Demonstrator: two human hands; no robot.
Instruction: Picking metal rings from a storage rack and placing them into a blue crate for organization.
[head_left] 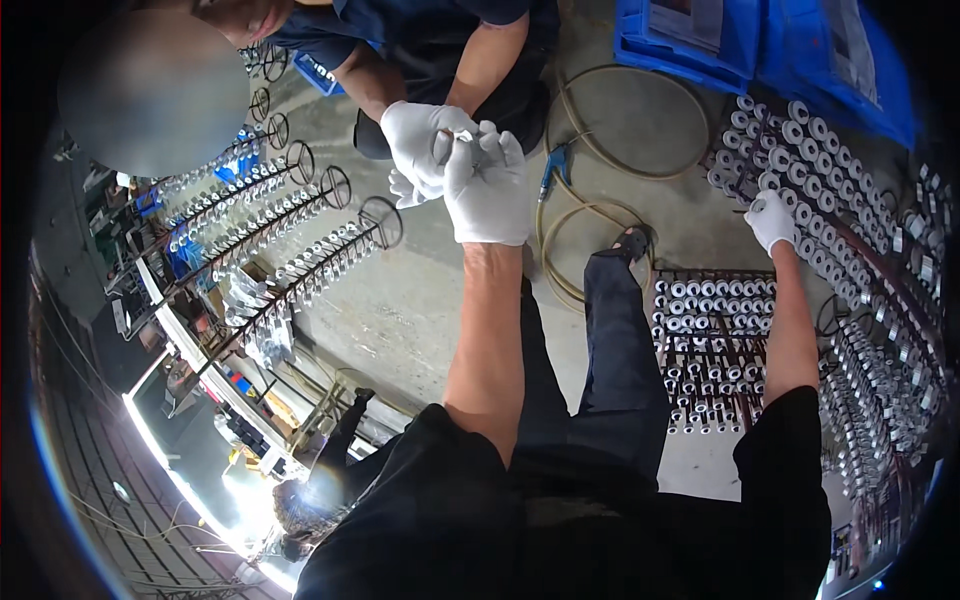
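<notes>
My left hand (490, 195), in a white glove, reaches forward with its fingers curled up. It meets the white-gloved hands (415, 145) of a person in front of me. Something small and greyish shows between the gloves, but its kind is hidden. Out to the right, my right hand (771, 219), also gloved, is closed beside a rack of silvery ring-shaped metal parts (788, 160). A thin dark tip juts from its fingers; what it belongs to I cannot make out.
A blue air gun (553, 170) with a coiled yellowish hose (580, 212) lies on the floor. Blue crates (690, 45) stand at the far right. Racks of metal parts (715, 300) sit near my foot, and more racks with round wheel ends (380, 222) line the left.
</notes>
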